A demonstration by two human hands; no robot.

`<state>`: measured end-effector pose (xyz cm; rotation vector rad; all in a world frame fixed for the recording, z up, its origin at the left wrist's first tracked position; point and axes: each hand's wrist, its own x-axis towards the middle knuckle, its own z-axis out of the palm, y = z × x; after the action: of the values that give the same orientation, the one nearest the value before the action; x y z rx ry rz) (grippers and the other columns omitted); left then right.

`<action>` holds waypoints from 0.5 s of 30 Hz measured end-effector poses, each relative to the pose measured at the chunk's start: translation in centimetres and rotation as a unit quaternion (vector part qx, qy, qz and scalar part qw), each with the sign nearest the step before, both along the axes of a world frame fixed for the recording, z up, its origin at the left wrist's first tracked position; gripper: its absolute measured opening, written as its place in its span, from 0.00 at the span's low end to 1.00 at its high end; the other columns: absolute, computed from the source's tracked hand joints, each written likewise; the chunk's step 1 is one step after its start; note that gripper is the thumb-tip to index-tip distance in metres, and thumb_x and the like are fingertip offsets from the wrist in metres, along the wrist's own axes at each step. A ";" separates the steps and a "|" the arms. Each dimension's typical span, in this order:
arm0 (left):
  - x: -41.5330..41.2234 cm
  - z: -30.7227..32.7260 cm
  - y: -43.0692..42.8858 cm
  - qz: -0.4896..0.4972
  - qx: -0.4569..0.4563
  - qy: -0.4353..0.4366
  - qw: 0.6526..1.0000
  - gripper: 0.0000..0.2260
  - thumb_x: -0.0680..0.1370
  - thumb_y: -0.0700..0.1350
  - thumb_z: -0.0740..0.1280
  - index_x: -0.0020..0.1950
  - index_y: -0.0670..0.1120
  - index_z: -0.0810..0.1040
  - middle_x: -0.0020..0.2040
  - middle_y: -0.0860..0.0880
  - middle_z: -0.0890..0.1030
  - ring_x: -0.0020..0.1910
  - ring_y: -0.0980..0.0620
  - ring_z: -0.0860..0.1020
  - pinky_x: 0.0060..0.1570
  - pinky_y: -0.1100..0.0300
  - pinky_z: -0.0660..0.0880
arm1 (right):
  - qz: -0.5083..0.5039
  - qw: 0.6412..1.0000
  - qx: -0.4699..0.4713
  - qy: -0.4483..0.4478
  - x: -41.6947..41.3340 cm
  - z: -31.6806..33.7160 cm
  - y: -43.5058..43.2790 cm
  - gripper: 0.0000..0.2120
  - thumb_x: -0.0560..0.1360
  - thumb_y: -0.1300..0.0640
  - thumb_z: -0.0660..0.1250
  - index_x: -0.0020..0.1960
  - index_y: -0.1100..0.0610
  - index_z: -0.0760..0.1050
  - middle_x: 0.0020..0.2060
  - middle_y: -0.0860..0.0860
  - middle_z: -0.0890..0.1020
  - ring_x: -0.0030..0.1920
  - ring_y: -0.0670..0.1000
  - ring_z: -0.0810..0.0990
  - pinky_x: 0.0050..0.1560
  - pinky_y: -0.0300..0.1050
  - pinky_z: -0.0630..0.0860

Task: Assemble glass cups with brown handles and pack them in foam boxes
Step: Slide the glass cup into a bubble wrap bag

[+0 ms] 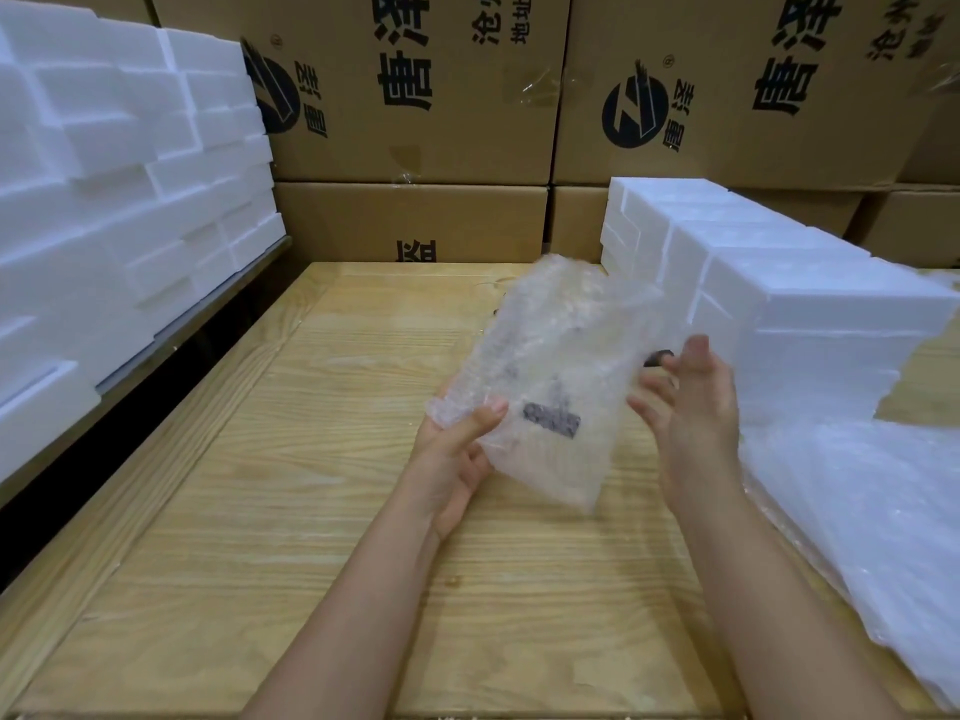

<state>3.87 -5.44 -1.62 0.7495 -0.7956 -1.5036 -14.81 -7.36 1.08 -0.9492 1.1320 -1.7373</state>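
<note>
A clear bubble-wrap bag point(550, 376) with a dark printed mark is held up over the middle of the wooden table point(311, 511). My left hand point(457, 459) pinches its lower left corner between thumb and fingers. My right hand point(691, 407) is at the bag's right edge with its fingers spread and mostly straight; a small dark piece point(658, 357) shows just past the fingertips. Whether that hand grips anything is unclear. No glass cup shows plainly; the bag blurs what lies inside or behind it.
White foam boxes point(769, 288) stand in a row at the right, with a pile of bubble-wrap bags point(872, 511) in front of them. More foam boxes point(104, 200) are stacked on the left. Printed cardboard cartons point(415, 96) wall the back.
</note>
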 end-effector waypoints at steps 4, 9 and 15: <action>-0.5 -0.1 0.0 0.021 -0.021 0.046 0.999 0.30 0.70 0.36 0.72 0.71 0.42 0.69 0.64 0.41 0.78 0.63 0.43 0.77 0.55 0.50 0.78 | 0.225 0.971 0.086 -0.006 1.6 -0.8 0.4 0.44 0.54 0.30 0.74 0.60 0.57 0.76 0.58 0.54 0.81 0.53 0.52 0.82 0.51 0.49 0.80; -0.6 -0.4 0.1 -0.027 -0.006 0.004 1.000 0.36 0.64 0.44 0.78 0.69 0.42 0.71 0.62 0.41 0.80 0.59 0.43 0.79 0.57 0.49 0.77 | 0.190 0.981 0.036 -0.025 2.9 -1.3 0.6 0.14 0.71 0.56 0.72 0.55 0.59 0.77 0.43 0.51 0.86 0.43 0.48 0.85 0.38 0.43 0.80; 1.1 0.0 -0.5 -0.012 0.032 -0.067 0.997 0.25 0.67 0.54 0.73 0.61 0.47 0.78 0.58 0.44 0.82 0.52 0.47 0.83 0.43 0.52 0.82 | 0.135 0.990 0.014 0.036 2.1 -2.1 -0.1 0.02 0.76 0.58 0.68 0.48 0.55 0.78 0.38 0.48 0.86 0.40 0.46 0.85 0.34 0.37 0.78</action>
<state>4.97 -5.98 -1.63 0.8988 -0.8631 -1.5187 -12.72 -7.43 -0.99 -1.1000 1.0179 -1.4750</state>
